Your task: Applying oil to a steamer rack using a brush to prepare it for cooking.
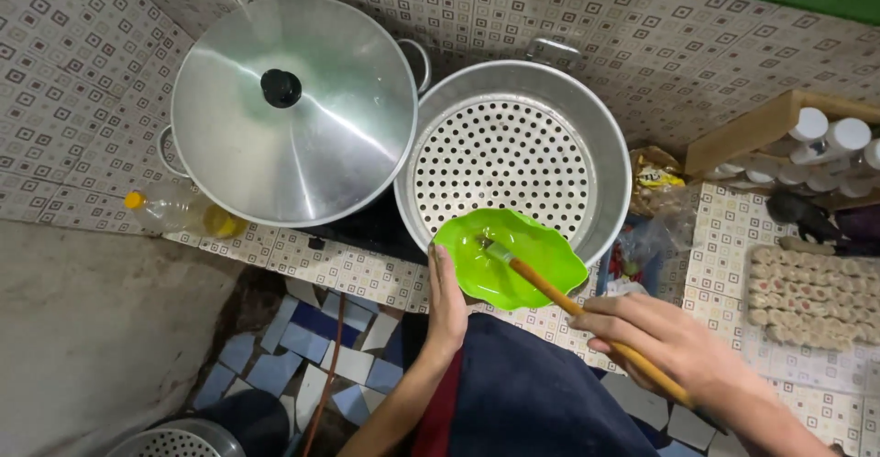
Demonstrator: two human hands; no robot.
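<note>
Far left, at the counter's (357, 269) front edge near its left end: clear plastic bottle (179, 209) w/ yellow cap, lying on its side, yellowish liquid inside. Just right of it, a big metal pot w/ domed lid (293, 113), black knob in the middle, lid on; handles stick out at left & upper right. Pot sits toward the tiled back wall, bottle touching or just beside its lower left, can't tell which.

Centre of counter: round metal steamer pan (513, 159) w/ perforated tray inside, tray bare, rim touching or v. close to the lidded pot.

Front of the steamer, over the counter's front edge: green wavy-edged bowl (509, 257). Left hand (446, 306) holds it by the left rim, thumb up along the edge, fingers under, so closed on the bowl. Bowl overlaps the steamer's near rim in view.

Right hand (665, 338) is wrapped around the wooden handle of a brush (550, 287); bristle end rests inside the bowl, handle slants down-right through the fist.

Right of the steamer: a few plastic packets (655, 187) bunched on the counter. Further right, rows of small pale dumplings (807, 297) near the counter's right edge. Behind them a wooden rack w/ white-capped bottles (825, 145).

Below the counter, bottom left: part of another perforated tray (174, 439).
</note>
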